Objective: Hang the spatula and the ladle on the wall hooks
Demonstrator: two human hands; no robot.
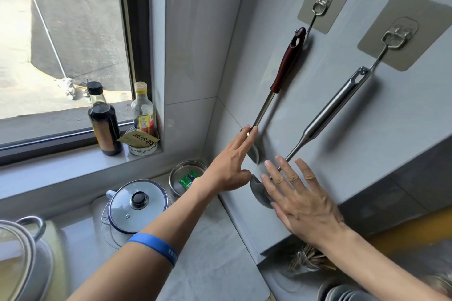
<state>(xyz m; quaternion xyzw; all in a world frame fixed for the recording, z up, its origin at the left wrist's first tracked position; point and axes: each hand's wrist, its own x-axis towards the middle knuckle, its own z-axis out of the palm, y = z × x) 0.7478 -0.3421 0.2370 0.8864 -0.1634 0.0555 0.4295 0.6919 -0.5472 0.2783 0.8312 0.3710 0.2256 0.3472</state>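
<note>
The spatula [287,63], with a dark brown wooden handle, hangs by its hole from the left wall hook [320,6]. The all-steel ladle [335,107] hangs from the right wall hook [395,36], its bowl low against the wall. My left hand [230,168] is stretched out with straight fingers, their tips touching the spatula's metal shaft just above its blade. My right hand [300,200] is spread flat in front of the ladle's bowl and lower shaft, partly hiding them. Neither hand grips anything.
A dark sauce bottle [104,120], a clear bottle [143,110] and a small bowl [143,149] stand on the window sill. Below on the counter are a steel bowl [187,176], a glass-lidded pot [137,205], a larger pot [22,252], a jar of sticks [305,260] and stacked plates [342,293].
</note>
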